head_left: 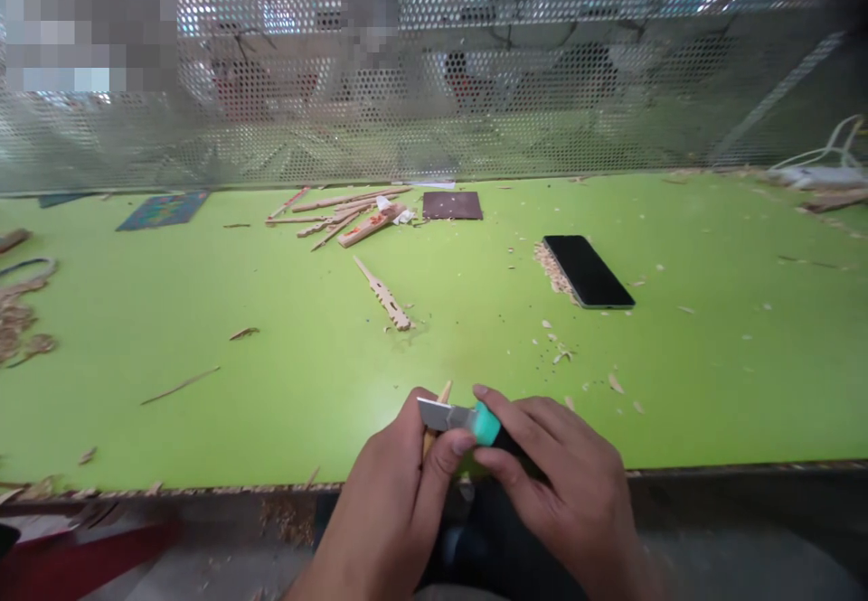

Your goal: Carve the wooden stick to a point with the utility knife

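My right hand (566,483) grips a utility knife (467,420) with a teal and black handle, its blade pointing left. My left hand (393,493) is closed round a thin wooden stick (442,395), whose tip pokes up behind the blade, and its thumb presses on the blade's back. Both hands hover at the near edge of the green table (285,375), just above my lap.
A black phone (587,271) lies on the table to the right, with wood shavings beside it. A notched wooden piece (383,295) and a pile of sticks (345,212) lie further back, beside a brown square (452,205). A perforated metal screen (434,86) closes the far side.
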The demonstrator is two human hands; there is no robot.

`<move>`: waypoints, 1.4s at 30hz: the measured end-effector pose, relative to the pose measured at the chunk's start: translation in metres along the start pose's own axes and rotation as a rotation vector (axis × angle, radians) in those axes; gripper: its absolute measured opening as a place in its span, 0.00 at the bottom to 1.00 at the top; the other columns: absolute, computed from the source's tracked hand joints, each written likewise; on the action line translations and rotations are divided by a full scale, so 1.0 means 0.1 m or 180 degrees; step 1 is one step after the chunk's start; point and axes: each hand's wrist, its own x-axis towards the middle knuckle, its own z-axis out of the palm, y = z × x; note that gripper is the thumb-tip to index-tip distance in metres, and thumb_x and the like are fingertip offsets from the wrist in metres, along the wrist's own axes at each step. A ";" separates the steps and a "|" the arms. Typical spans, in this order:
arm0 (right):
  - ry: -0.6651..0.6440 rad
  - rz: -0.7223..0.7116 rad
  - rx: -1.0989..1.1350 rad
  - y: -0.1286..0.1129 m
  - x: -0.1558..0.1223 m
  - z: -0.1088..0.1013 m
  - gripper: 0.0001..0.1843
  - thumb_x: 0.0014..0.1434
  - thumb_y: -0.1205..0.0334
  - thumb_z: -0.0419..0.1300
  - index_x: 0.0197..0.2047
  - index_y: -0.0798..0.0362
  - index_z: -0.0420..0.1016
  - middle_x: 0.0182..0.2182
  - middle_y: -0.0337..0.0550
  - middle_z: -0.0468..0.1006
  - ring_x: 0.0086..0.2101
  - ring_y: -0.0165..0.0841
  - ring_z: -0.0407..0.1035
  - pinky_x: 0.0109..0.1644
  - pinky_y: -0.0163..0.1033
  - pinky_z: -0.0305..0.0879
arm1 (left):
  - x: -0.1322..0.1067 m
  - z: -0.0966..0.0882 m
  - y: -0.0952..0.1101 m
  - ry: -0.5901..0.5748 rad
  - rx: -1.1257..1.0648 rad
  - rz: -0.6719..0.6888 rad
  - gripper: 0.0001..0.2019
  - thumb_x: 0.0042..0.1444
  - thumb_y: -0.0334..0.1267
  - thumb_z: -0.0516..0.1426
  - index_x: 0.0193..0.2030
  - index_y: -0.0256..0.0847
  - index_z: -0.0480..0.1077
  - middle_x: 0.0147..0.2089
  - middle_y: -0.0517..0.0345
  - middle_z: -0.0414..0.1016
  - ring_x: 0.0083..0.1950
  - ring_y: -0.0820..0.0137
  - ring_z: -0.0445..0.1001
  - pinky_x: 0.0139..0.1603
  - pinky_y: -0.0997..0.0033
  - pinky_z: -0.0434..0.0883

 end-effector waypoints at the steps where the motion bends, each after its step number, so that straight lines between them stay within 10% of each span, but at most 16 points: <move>1: 0.0013 0.0000 -0.0031 0.00 -0.01 0.01 0.20 0.77 0.50 0.57 0.59 0.55 0.80 0.34 0.42 0.83 0.33 0.32 0.75 0.38 0.38 0.67 | 0.00 0.01 0.01 0.0032 0.0047 0.0003 0.16 0.76 0.53 0.49 0.40 0.46 0.64 0.35 0.60 0.75 0.34 0.64 0.71 0.36 0.68 0.60; 14: 0.0554 0.0649 0.0028 -0.03 -0.14 0.14 0.21 0.73 0.61 0.62 0.68 0.47 0.75 0.42 0.46 0.86 0.39 0.36 0.79 0.44 0.40 0.72 | 0.02 0.05 0.05 0.0279 0.0060 -0.0008 0.21 0.77 0.55 0.49 0.34 0.46 0.61 0.29 0.63 0.69 0.30 0.67 0.65 0.32 0.67 0.56; 22: 0.0415 0.0822 0.0296 0.02 -0.11 0.03 0.20 0.72 0.60 0.62 0.65 0.46 0.78 0.45 0.47 0.87 0.41 0.39 0.83 0.44 0.38 0.77 | -0.04 -0.14 0.02 -0.0477 -0.0752 -0.0069 0.18 0.77 0.57 0.49 0.49 0.45 0.67 0.34 0.63 0.70 0.35 0.68 0.72 0.37 0.70 0.69; 34: -0.0727 -0.0208 0.0278 0.49 0.71 -0.29 0.16 0.75 0.54 0.59 0.59 0.51 0.78 0.48 0.47 0.88 0.43 0.37 0.84 0.47 0.37 0.79 | 0.13 -0.20 0.00 -0.0198 -0.1452 -0.0156 0.15 0.70 0.51 0.62 0.52 0.43 0.69 0.27 0.71 0.67 0.22 0.78 0.66 0.22 0.81 0.63; 42: -0.1305 -0.0938 0.0527 0.65 1.17 -0.06 0.17 0.76 0.49 0.57 0.53 0.52 0.79 0.43 0.47 0.88 0.36 0.35 0.82 0.36 0.35 0.74 | 0.21 -0.20 -0.07 -0.0206 -0.1487 -0.0081 0.20 0.74 0.58 0.55 0.44 0.42 0.66 0.27 0.71 0.57 0.25 0.76 0.56 0.25 0.77 0.59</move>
